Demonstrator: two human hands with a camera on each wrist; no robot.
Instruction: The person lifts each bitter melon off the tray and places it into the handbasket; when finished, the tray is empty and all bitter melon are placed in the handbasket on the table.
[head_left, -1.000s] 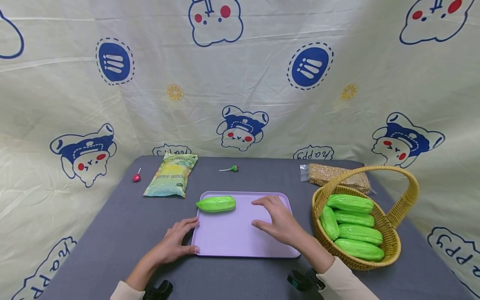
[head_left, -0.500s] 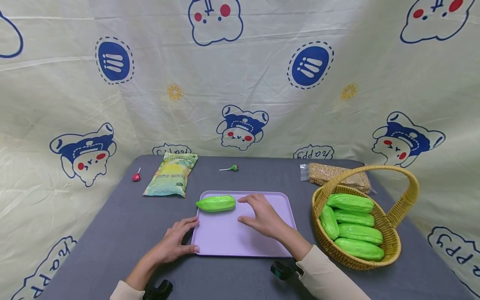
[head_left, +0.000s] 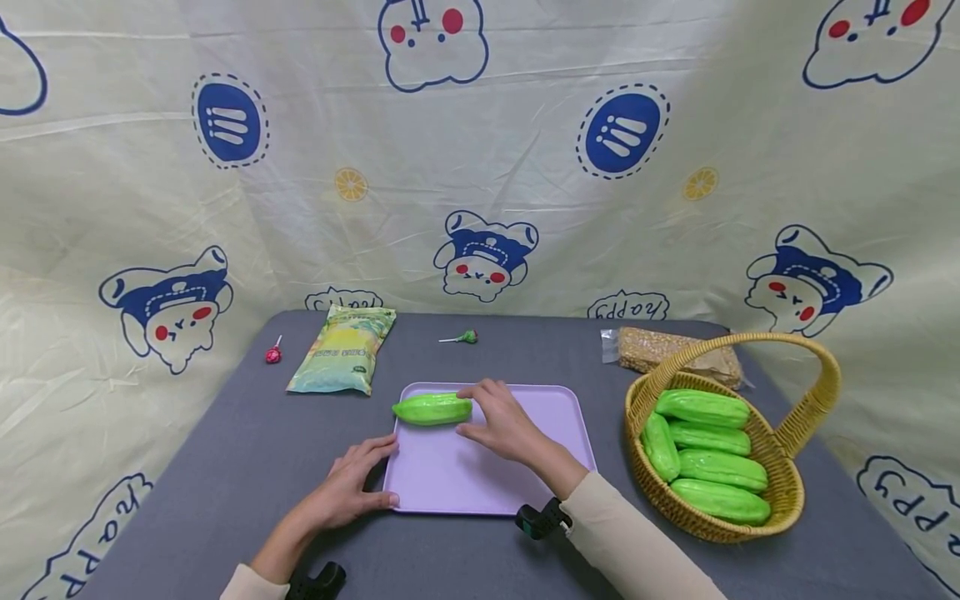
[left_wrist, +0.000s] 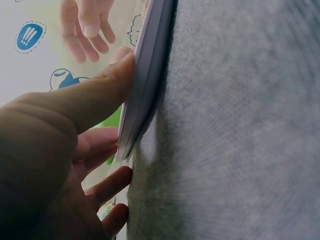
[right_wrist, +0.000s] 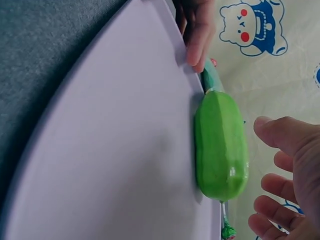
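Observation:
A glossy, ridged green gourd (head_left: pixel 429 410) lies at the upper left of a lilac tray (head_left: pixel 442 483). My left hand (head_left: pixel 351 483) rests at the tray's left side, its thumb and fingertips spread along the edge; in the left wrist view its thumb (left_wrist: pixel 112 80) presses on the rim. Over the tray hovers my right hand (head_left: pixel 498 423), thumb and fingers apart, with the index fingertip overlapping the gourd's right end in the head view. The right wrist view shows a gap between that hand (right_wrist: pixel 300 165) and the gourd (right_wrist: pixel 222 145).
Right of the tray stands a wicker basket (head_left: pixel 787 492) with a tall handle, holding several green gourds (head_left: pixel 720 467). Behind are a bag of grains (head_left: pixel 652 348), a green lollipop (head_left: pixel 468 337), a yellow-green snack bag (head_left: pixel 343 354) and a red lollipop (head_left: pixel 273 355).
My right hand has moved left across the tray, up to the gourd's right end. My left hand, the tray and the gourd have stayed in place.

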